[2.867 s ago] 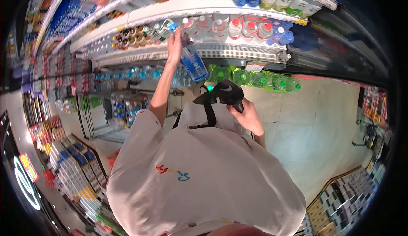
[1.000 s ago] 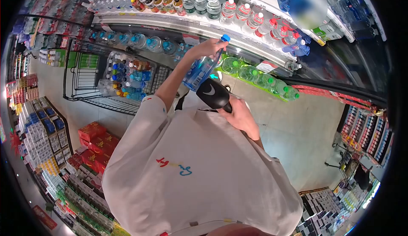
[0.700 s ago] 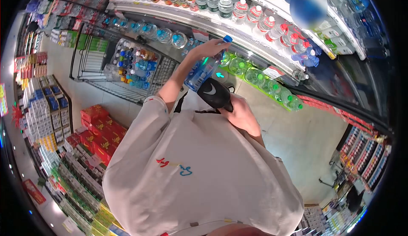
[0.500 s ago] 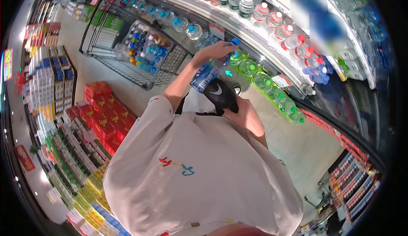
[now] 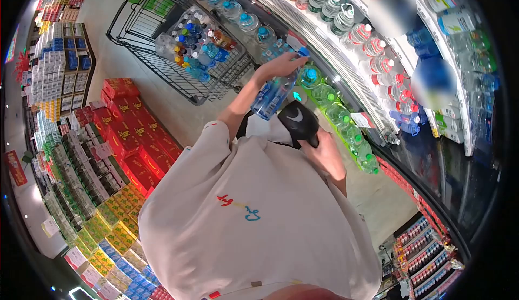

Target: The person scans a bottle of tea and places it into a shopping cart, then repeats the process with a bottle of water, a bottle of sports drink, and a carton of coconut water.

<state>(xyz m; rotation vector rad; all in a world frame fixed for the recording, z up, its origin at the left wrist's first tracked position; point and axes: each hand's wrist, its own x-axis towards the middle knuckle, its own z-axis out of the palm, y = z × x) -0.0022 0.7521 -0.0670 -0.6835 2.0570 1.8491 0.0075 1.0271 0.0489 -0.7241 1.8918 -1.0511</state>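
My left hand (image 5: 281,67) grips a clear water bottle with a blue cap and blue label (image 5: 272,95) near its neck, the bottle slanting with its base toward my body. In my right hand (image 5: 326,151) is a black handheld barcode scanner (image 5: 298,120) with a pale crescent mark, its head close beside the bottle's lower part. My fingers wrap round the scanner's handle, partly hidden beneath it. Just beyond the bottle's cap stands a large blue-capped bottle (image 5: 310,76), at the end of a row of green-capped bottles (image 5: 340,117).
A wire shopping cart (image 5: 157,59) holding many mixed bottles (image 5: 203,43) stands ahead to the left. Lit cooler shelves with red-capped bottles (image 5: 383,64) run along the right. Stacked red boxes (image 5: 130,130) and cartons line the left side. Pale floor (image 5: 373,192) shows at right.
The scanner has moved right, opening a small gap from the bottle, which my left hand still holds. The whole view has shifted, with the cart and shelves appearing farther right.
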